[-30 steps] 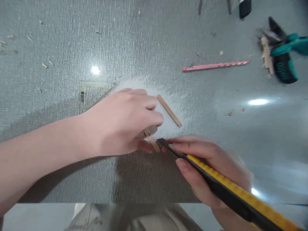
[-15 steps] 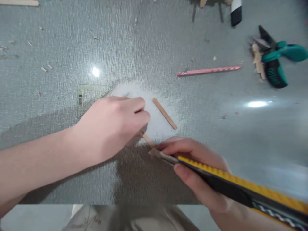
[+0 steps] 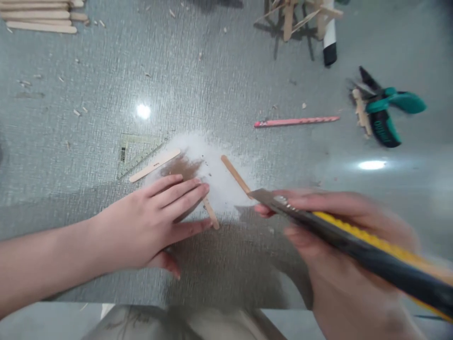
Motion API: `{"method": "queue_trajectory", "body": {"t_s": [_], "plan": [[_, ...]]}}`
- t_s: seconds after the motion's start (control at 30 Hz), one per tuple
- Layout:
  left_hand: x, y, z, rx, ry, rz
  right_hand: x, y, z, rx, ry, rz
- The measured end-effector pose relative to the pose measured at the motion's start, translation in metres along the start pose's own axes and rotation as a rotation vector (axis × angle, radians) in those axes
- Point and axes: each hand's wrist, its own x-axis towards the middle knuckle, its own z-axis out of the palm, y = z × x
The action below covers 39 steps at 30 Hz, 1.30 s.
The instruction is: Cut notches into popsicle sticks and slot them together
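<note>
My left hand [image 3: 166,217] lies over the tabletop with its fingers stretched out. A short wooden craft stick [image 3: 211,213] shows under its fingertips, partly hidden by them. My right hand [image 3: 350,241] grips a black and yellow utility knife [image 3: 339,233], its blade out and pointing left. The blade's tip overlaps the lower end of a second, darker craft stick [image 3: 235,174]; I cannot tell whether they touch. Another craft stick [image 3: 155,165] lies slanted beyond my left fingers, beside a clear set square [image 3: 136,150]. White powder [image 3: 217,184] spreads around the sticks.
A pink pencil [image 3: 297,122] lies farther back. To its right are green-handled pliers [image 3: 385,108] and a notched wood piece [image 3: 361,113]. A marker [image 3: 330,42] and a stick structure [image 3: 288,21] stand at the back. Stacked craft sticks [image 3: 38,23] lie at far left, with wood scraps scattered about.
My left hand has opened out from a closed grip and moved down slightly, uncovering a stick by the set square. The knife has moved away from the short stick, up and right.
</note>
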Motion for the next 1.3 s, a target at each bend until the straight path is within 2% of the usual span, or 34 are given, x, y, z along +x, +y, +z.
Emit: {"method": "queue_trajectory", "body": {"t_s": [0.1,0.2,0.37,0.47,0.73,0.93,1.0,1.07,1.1,1.17,1.3], "plan": [[0.000,-0.016,-0.002,-0.070,-0.020,0.094,0.009,-0.003,0.001,-0.078,-0.167,-0.092],[0.000,-0.022,-0.004,-0.115,-0.035,0.100,0.018,-0.001,0.008,-0.123,-0.320,-0.191],[-0.001,-0.022,-0.002,-0.146,-0.010,0.109,0.026,0.006,0.024,-0.104,-0.398,-0.356],[0.000,-0.020,0.000,-0.145,-0.013,0.103,0.026,0.008,0.029,-0.107,-0.445,-0.407],[0.003,-0.019,0.011,-0.199,0.140,0.071,0.024,0.008,0.032,-0.139,-0.406,-0.414],[0.005,-0.017,-0.002,-0.292,0.267,0.030,0.017,0.007,0.035,-0.116,-0.332,-0.356],[0.004,-0.007,-0.006,-0.283,0.283,-0.046,0.015,0.006,0.035,-0.119,-0.289,-0.340],[0.001,0.009,-0.005,-0.205,0.310,-0.186,0.014,0.004,0.035,-0.130,-0.240,-0.318],[0.000,0.018,-0.003,-0.122,0.313,-0.183,0.014,0.002,0.036,-0.144,-0.232,-0.309],[-0.003,0.035,0.004,0.024,0.384,-0.067,0.015,-0.003,0.038,-0.182,-0.245,-0.301],[-0.005,0.049,0.014,0.107,0.411,-0.126,0.018,-0.012,0.045,-0.223,-0.266,-0.326]]}}
